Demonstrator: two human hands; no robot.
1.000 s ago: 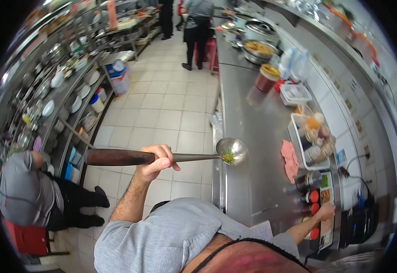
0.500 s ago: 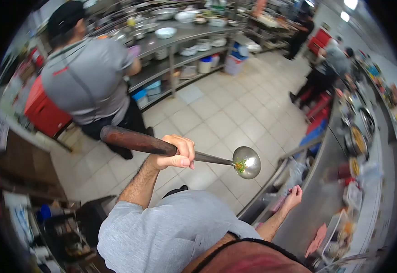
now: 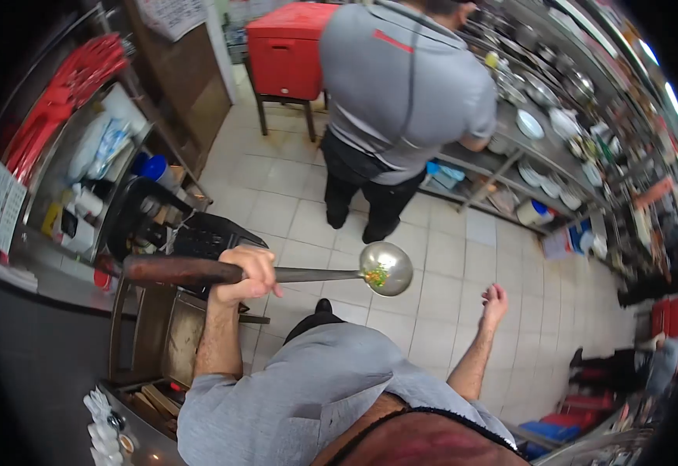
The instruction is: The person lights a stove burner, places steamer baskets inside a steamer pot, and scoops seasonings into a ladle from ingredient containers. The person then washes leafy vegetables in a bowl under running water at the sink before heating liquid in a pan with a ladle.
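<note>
My left hand (image 3: 249,273) is wrapped around the ladle (image 3: 317,274) where its dark wooden handle meets the metal shaft. The ladle lies nearly level across my front, its round steel bowl pointing right. Chopped green and orange bits (image 3: 375,276) sit in the bowl. Off to the right, my right hand (image 3: 494,304) hangs over the tiled floor, fingers loosely curled and a little apart, with nothing visible in it.
Ahead, a co-worker (image 3: 405,85) in a grey shirt faces a steel counter (image 3: 537,159) with bowls and plates. A red box (image 3: 284,50) stands on legs beside them. Black chair-like furniture (image 3: 218,233) and loaded shelves are at left. More people are far right.
My view has swung left, bringing the co-worker to the centre and taking the right-hand counter mostly out of sight. The ladle stays in my left hand. My right hand is now over the floor.
</note>
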